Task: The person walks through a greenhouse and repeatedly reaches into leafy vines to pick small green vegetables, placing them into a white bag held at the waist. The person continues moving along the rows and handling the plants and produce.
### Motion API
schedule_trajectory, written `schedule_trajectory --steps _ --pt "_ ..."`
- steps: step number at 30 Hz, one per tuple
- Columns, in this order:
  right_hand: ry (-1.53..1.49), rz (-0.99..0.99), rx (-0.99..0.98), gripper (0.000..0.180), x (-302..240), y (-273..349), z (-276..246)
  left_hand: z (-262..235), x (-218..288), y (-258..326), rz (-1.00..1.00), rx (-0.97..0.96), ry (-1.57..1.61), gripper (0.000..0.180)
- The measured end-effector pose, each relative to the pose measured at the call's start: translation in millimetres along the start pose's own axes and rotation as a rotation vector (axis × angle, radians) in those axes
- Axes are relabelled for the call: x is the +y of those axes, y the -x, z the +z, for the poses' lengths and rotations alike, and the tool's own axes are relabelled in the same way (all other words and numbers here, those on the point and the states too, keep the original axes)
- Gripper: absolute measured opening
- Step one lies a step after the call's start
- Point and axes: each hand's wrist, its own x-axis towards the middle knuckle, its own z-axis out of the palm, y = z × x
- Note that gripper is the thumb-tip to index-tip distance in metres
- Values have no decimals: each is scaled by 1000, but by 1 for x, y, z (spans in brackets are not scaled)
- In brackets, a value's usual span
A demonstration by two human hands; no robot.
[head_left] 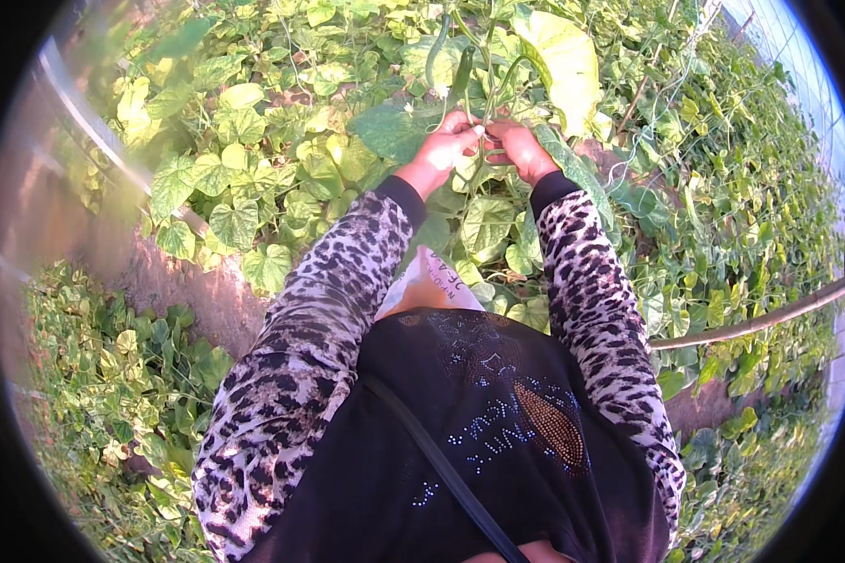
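Observation:
Both hands meet at a green climbing vine (485, 70), out in front of my chest. My left hand (441, 150) is closed, thumb and fingers pinched at the stem from the left. My right hand (521, 150) comes from the other side, fingers curled closed at the same stem. What exactly lies between the fingertips is too small to make out. Just above the left fingers hangs a slim green cucumber (460, 77); another long green fruit (436, 52) hangs behind it. A broad dark leaf (390, 131) borders the left hand, and a large pale, sunlit leaf (563, 66) rises above the right.
Dense low vines (244, 178) cover the ground, with bare soil (192, 291) at left. A white printed plastic bag (430, 283) shows at my waist. A curved pole (751, 324) reaches in from the right, and thin strings (695, 52) hang upper right, near a translucent wall (798, 56).

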Motion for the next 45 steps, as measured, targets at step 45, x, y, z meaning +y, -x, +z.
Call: schedule_trajectory --steps 45 --pt "-919 -488 -287 11 -63 128 35 -11 16 27 54 165 63 18"
